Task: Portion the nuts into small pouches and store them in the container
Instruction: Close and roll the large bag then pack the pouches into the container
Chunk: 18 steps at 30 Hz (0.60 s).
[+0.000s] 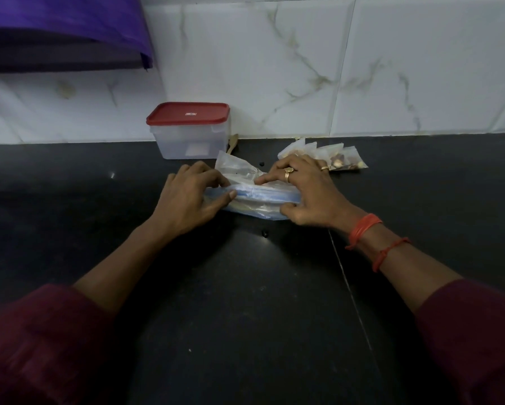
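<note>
- Two hands are set on a zip bag (255, 210) on the black desk (245, 302); its left end is pinched by the left hand (191, 200), thumb on the blue zip strip (263, 196); its right end is gripped by the right hand (303, 191), fingers above and thumb beneath.
- Sealing or opening of the strip is judged the step in hand; which cannot be told.
- Several filled pouches (337, 157) are fanned just behind the right hand; portioning is judged largely done.
- Farther back the container (191, 138) is stood at the desk's far edge, red lid (188, 114) on, a wooden spoon (233, 143) beside it; the lid must be lifted before pouches can be stored.
- Glossy dark stone is seen across the desk, crossed by a seam; a tiled wall (274, 68) of marbled white is seen behind, a purple sheet (64, 27) at upper left.
</note>
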{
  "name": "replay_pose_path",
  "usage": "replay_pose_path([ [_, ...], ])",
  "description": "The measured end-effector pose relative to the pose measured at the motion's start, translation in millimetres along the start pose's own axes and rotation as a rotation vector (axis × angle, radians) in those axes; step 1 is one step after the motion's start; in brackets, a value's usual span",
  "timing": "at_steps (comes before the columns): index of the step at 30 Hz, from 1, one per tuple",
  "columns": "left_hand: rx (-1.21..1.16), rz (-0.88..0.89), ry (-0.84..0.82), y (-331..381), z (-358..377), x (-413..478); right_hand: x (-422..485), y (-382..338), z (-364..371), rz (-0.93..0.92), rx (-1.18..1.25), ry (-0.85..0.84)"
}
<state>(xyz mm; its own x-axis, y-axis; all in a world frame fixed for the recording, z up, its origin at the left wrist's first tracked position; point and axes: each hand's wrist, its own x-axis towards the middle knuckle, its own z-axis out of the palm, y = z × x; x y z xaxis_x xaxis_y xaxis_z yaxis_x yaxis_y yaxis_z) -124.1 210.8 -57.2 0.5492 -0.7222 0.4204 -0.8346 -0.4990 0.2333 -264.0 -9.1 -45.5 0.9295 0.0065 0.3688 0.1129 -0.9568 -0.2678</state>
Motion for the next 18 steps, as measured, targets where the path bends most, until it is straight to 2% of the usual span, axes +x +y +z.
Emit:
replay_pose_path([
  [3,-0.004,-0.02,0.065,1.2,2.4,0.0,-0.6,-1.3,-0.1,-0.035,0.104,-0.009],
  [6,0.015,-0.03,0.094,4.1,1.8,-0.3,-0.3,-2.4,5.9,-0.038,0.1,0.085],
  [11,-0.23,0.012,-0.07,7.1,-7.1,1.1,2.9,1.8,11.4,-0.092,-0.031,0.213],
  [14,-0.298,0.016,-0.149,5.9,-10.1,-0.4,2.3,6.6,11.4,-0.123,-0.109,0.18],
  [18,-0.262,-0.001,-0.115,2.3,-9.2,-0.9,4.6,10.4,8.1,-0.148,-0.234,0.085],
])
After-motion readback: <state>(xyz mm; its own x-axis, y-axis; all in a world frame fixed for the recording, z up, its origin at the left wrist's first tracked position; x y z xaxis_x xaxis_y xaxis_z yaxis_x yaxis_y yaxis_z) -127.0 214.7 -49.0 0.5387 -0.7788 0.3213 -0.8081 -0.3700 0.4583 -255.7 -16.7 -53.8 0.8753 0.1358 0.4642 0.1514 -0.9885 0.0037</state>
